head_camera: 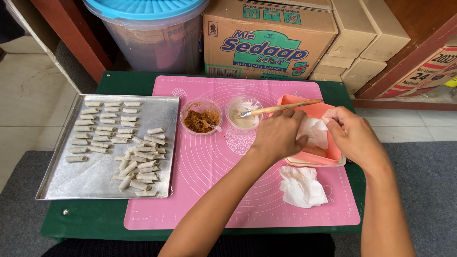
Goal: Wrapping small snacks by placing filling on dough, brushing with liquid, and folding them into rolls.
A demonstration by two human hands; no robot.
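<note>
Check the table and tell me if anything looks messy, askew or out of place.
On the metal tray, the small rolls at the left lie in neat rows, but those toward the right are heaped at all angles. A crumpled white tissue lies loose on the pink mat. Nothing looks spilled.

Pink mat (209, 190), salmon tub (333, 152), green table (128, 81), blue lid (143, 9)

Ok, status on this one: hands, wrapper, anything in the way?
Both hands, left and right, pinching a white wrapper over the pink tub. Brush rests across paste cup, clear.
</note>
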